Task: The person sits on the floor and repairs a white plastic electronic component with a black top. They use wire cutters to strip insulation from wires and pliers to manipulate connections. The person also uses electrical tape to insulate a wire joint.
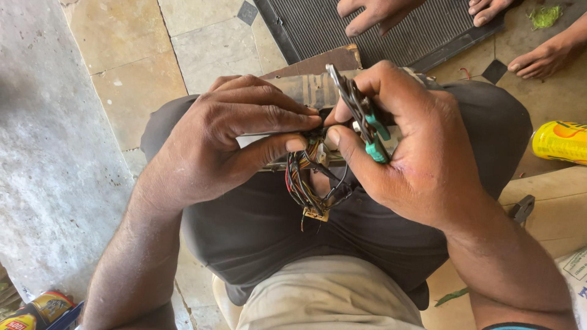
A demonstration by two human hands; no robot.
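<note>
Here the left hand [235,137] and right hand [400,143] meet over the person's lap, fingertips touching at a wire bundle [309,183]. The left hand is curled nearly shut, thumb and forefinger pinching the top of the bundle against a flat pale part [306,88] that lies across the knees. The right hand is closed round green-handled pliers [364,116] (tips pointing up and away from the palm), while its thumb presses in beside the left thumb.

Below both hands the wires hang loose in a loop, ending in a small connector [317,213] that dangles over the dark trousers. Room is tight between the hands; to the outside of each wrist the lap and the tiled floor [147,73] lie open.

Just beyond the knuckles a dark ribbed mat [391,36] begins, with another person's toes [373,15] on it. A yellow can [559,142] lies right of the right hand.

The pale part is mostly covered by both hands, so its shape is unclear.
</note>
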